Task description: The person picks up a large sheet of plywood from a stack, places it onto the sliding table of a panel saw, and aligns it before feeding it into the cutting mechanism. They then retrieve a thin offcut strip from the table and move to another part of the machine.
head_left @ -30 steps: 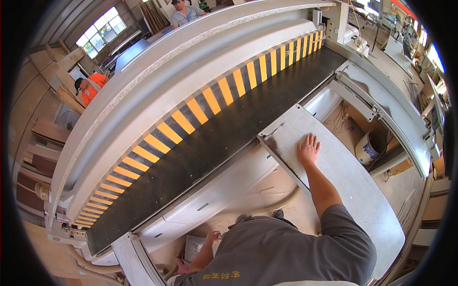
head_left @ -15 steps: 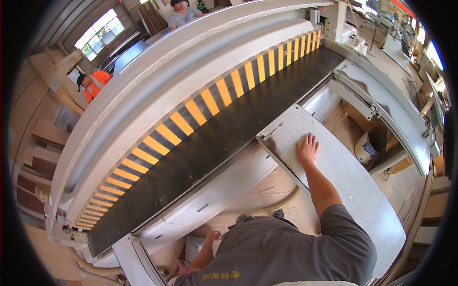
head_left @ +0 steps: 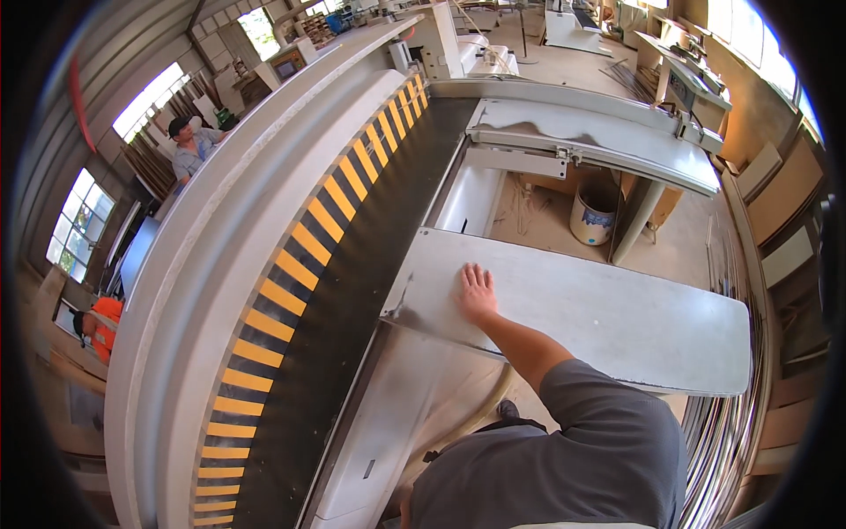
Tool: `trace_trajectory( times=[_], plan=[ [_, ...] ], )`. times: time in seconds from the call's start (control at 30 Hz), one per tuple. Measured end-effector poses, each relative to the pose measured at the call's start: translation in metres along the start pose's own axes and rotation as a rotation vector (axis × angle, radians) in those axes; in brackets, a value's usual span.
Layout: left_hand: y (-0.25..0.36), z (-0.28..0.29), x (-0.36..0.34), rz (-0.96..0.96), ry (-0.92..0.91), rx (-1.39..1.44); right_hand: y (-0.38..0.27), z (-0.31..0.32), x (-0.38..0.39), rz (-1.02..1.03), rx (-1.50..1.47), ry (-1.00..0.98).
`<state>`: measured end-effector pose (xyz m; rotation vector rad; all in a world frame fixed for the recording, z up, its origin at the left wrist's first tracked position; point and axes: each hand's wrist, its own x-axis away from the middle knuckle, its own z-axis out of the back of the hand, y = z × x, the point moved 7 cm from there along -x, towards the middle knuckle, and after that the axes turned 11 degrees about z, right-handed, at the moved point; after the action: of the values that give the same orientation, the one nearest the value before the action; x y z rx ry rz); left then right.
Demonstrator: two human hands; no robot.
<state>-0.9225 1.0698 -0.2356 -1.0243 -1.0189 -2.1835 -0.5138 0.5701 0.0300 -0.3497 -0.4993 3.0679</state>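
My right hand [head_left: 478, 295] lies flat on a pale grey metal table extension [head_left: 599, 304], palm down with the fingers stretched out. It holds nothing. The panel juts out to the right from a large machine, and its left end meets a long black bed [head_left: 352, 291]. Along the bed's far side runs a beam edge with yellow and black stripes [head_left: 257, 353]. My left hand does not show; only a sliver of skin appears beside my body at the lower edge.
Farther off, a second metal extension [head_left: 590, 132] carries a rail. A white bucket [head_left: 592, 216] stands on the floor between the extensions. Metal strips [head_left: 709, 450] lie at the right. Two people, one in grey [head_left: 192, 150] and one in orange [head_left: 104, 326], are behind the machine.
The view has swung to the right, so the machine appears turned and further left. My right hand stays flat on the panel. My left hand has dropped out of sight at the lower edge.
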Motion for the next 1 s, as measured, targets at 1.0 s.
trace_trajectory(
  times=[1.0],
  plan=[
    [0.001,0.004,-0.021,0.062,-0.118,0.064,-0.002,-0.004,-0.003,-0.023,0.045,-0.069]
  ],
)
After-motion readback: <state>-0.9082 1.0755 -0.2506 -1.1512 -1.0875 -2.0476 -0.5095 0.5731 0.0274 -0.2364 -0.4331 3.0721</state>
